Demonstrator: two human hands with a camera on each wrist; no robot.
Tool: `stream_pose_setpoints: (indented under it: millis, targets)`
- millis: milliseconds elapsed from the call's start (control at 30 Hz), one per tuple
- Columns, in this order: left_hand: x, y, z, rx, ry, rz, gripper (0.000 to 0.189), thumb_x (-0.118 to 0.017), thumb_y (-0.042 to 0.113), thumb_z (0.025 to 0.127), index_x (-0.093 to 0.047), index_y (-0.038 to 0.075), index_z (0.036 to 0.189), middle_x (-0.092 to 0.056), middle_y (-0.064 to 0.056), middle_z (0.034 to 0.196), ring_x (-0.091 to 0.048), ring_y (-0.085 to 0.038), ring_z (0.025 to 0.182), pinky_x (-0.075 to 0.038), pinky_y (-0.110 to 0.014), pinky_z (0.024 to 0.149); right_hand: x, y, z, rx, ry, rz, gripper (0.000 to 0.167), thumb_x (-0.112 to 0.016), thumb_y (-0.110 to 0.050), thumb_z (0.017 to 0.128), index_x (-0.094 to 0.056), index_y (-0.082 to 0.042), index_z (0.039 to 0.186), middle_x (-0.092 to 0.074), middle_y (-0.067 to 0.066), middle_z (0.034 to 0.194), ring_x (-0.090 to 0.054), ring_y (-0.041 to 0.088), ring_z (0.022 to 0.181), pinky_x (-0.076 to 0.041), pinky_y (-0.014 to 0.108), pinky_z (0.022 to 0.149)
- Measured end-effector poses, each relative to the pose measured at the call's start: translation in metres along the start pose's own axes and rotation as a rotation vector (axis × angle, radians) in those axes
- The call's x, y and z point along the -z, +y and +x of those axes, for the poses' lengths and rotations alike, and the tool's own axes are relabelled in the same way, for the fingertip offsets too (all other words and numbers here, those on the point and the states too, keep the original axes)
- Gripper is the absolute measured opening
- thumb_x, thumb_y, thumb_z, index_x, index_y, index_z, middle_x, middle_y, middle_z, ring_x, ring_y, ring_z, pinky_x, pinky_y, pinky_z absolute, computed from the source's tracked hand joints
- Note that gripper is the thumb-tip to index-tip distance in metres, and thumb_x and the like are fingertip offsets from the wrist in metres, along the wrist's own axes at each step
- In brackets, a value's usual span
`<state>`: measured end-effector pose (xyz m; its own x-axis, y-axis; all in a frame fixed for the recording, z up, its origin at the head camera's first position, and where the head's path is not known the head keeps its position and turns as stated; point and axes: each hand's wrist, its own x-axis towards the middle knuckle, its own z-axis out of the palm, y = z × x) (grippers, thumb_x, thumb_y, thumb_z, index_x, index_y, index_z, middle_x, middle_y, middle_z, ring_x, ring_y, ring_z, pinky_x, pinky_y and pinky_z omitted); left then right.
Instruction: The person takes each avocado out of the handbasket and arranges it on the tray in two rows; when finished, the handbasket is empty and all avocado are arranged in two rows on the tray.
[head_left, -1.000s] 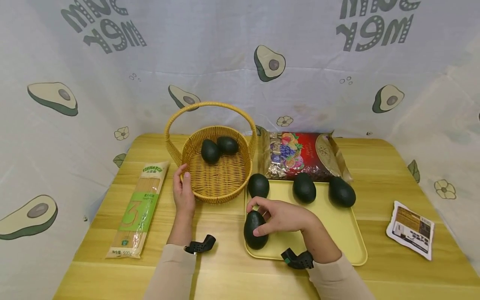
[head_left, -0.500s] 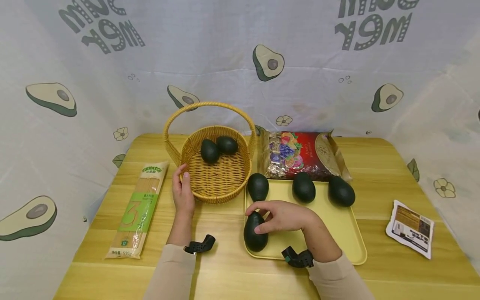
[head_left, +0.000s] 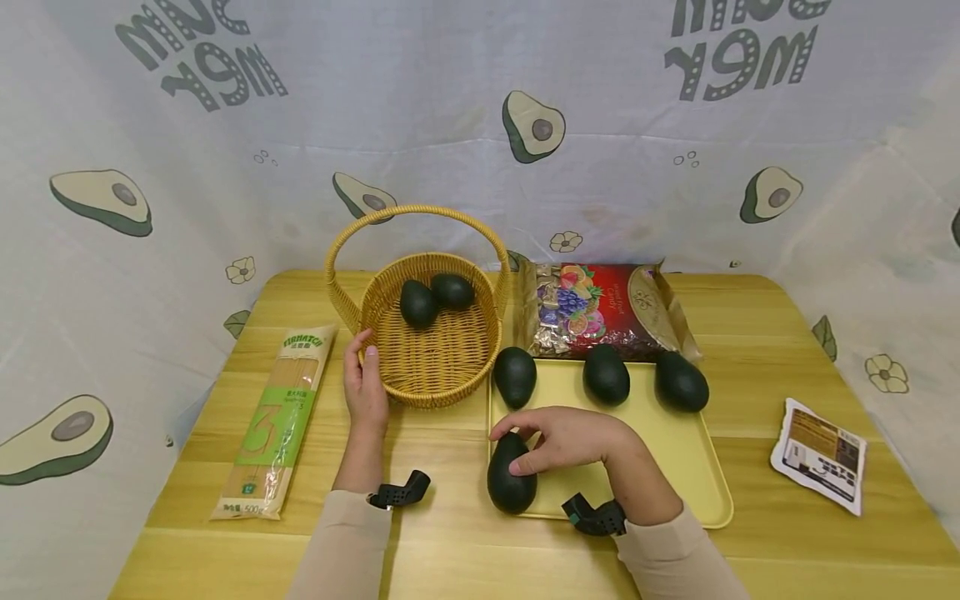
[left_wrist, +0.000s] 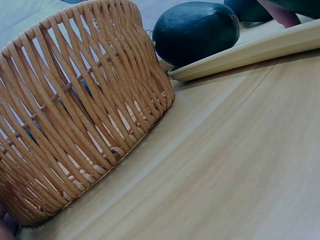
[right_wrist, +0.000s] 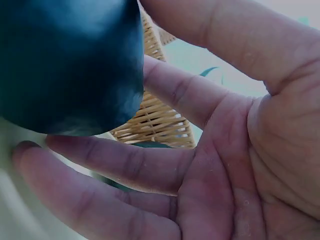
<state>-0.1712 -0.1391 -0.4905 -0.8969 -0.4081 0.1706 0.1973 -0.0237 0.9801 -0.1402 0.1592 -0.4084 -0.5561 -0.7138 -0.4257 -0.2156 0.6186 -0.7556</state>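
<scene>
My right hand (head_left: 573, 437) holds a dark green avocado (head_left: 512, 485) between thumb and fingers over the near left corner of the yellow tray (head_left: 667, 467). The right wrist view shows this avocado (right_wrist: 70, 65) large, with the thumb on one side and fingertips at its underside. Against the left outer side of the yellow wicker basket (head_left: 438, 358) rests my left hand (head_left: 365, 396), fingers fairly straight. Two avocados (head_left: 418, 304) lie at the back inside this basket. Along the tray's far side are three more, one of them an avocado (head_left: 515, 377) close to the basket.
A red candy bag (head_left: 611, 308) lies behind the tray. Left of the basket is a spaghetti pack (head_left: 277, 421). A small white and brown packet (head_left: 820, 457) sits at the far right. The basket's tall handle (head_left: 420, 208) arches above it. A printed curtain (head_left: 420, 100) hangs behind the table.
My right hand and its avocado have shifted slightly toward me, and the avocado now overlaps the tray's near rim. My left hand stays at the basket.
</scene>
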Motion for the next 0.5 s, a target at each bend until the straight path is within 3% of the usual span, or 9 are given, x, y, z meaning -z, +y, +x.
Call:
stream_pose_setpoints:
  millis: [300, 500]
  targets:
    - [0.0001, -0.0009, 0.0000, -0.005, 0.004, 0.000, 0.040, -0.040, 0.020, 0.109, -0.045, -0.003, 0.143, -0.042, -0.012, 0.155, -0.029, -0.019, 0.151, -0.022, -0.045, 0.123, 0.0023, -0.0017, -0.0042, -0.028, 0.017, -0.013, 0.050, -0.079, -0.036, 0.088, -0.062, -0.027, 0.135, -0.066, 0.003, 0.129, -0.060, 0.026, 0.120, -0.050, 0.041, 0.093]
    - [0.0003, -0.0006, -0.0003, 0.008, 0.012, 0.006, 0.042, -0.041, 0.022, 0.109, -0.045, -0.002, 0.143, -0.042, -0.008, 0.158, -0.026, -0.018, 0.153, -0.019, -0.045, 0.125, 0.0014, -0.0060, -0.0048, -0.128, -0.004, 0.084, 0.055, -0.083, -0.031, 0.085, -0.061, -0.022, 0.135, -0.062, 0.012, 0.121, -0.066, 0.021, 0.080, -0.054, 0.038, 0.074]
